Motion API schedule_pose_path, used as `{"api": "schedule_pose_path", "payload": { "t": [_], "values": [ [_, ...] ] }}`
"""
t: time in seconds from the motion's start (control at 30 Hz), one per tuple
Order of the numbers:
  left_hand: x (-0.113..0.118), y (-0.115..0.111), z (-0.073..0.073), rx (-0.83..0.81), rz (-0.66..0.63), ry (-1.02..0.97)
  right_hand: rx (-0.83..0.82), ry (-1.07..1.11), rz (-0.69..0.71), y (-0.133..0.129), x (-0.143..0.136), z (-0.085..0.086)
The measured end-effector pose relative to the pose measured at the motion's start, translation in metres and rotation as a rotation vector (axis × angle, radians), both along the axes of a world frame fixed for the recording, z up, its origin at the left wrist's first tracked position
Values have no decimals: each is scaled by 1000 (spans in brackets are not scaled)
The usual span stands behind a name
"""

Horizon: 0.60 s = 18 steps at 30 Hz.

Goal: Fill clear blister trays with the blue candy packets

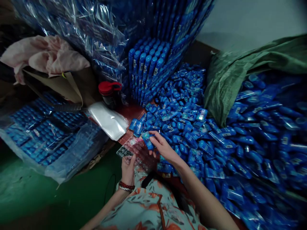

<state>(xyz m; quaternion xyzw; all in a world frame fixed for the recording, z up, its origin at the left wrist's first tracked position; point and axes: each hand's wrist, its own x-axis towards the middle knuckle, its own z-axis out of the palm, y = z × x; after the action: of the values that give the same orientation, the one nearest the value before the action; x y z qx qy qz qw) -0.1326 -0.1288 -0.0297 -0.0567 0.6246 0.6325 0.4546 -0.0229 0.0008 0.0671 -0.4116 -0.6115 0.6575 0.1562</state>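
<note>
My right hand (pixel 161 145) grips a small blue container (pixel 147 140) with a printed label, thumb and fingers around its sides. Below and left of it, my left hand (pixel 128 166) has thumb and fingers closed at the edge of a shiny sheet (pixel 130 147) with rows of small round marks, like a sticker sheet. The sheet lies over the red tabletop, partly under my hands. Just beyond my right hand spreads a large heap of similar blue containers (pixel 189 127), lying at all angles. Several of them lie close to the sheet's far edge.
Upright blue containers stand in a tall stacked block (pixel 146 68) at the back. A stack of clear plastic bags (pixel 109 121) and a red-lidded bottle (pixel 109 91) are on the left. A plastic-wrapped tray of containers (pixel 48 134) stands far left. A green sack (pixel 223 86) spills containers on the right.
</note>
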Motion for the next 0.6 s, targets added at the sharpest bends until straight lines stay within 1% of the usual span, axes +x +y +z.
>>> {"api": "schedule_pose_path", "payload": {
  "t": [0.03,0.07,0.2,0.23,0.27,0.3,0.43,0.47,0.53,0.6],
  "values": [
    [3,0,-1,9,7,-4,-49,-2,10,-2,1,-2],
    [5,0,-1,20,13,-19,-34,-23,16,-3,3,-5],
    [13,-1,3,34,41,-87,286,-184,13,-2,11,-7],
    [14,-1,4,37,46,-96,333,-208,10,-2,13,-6],
    [16,-2,5,43,52,-98,343,-214,3,-3,15,-5],
    [17,-2,5,50,57,-94,317,-203,-12,-5,16,-3],
    [20,-1,4,59,78,-68,51,-86,-81,-16,21,-4],
    [21,0,3,53,73,-70,22,-67,-82,-20,21,-6],
    [22,0,2,42,62,-75,66,-62,-91,-28,23,-13],
    [23,-1,1,41,71,-66,193,-112,-132,-35,22,-20]
  ]
}}
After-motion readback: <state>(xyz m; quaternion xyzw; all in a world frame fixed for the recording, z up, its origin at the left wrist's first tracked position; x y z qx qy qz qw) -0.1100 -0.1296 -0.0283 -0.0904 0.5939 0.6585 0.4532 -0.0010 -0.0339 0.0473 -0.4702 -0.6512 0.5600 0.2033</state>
